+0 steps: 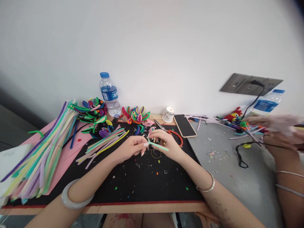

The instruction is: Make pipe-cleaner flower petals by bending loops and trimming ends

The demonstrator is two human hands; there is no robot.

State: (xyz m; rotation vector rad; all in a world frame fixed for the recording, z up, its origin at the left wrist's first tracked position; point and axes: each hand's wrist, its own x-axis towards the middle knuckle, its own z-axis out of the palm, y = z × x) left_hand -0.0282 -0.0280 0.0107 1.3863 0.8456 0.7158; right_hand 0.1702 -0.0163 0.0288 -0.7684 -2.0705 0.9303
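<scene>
Over the middle of the black mat (142,186), my left hand (130,148) pinches one end of a mint-green pipe cleaner (159,146). My right hand (167,142) is closed around the same pipe cleaner, with its fingertips close to the left ones. The green length sticks out to the right across my right hand, and a short part rises between the fingers. Just behind the hands lies a small pink looped pipe cleaner piece (151,129). A bundle of cut pastel pipe cleaners (104,144) rests on the mat left of my left hand.
Long pipe cleaners (45,155) lie at the left. A water bottle (110,95), colourful looped pieces (136,114), scissors (159,125), a paper cup (168,115) and a phone (185,125) line the back. At the right, another person's arm (285,152) works near a black cable (239,155).
</scene>
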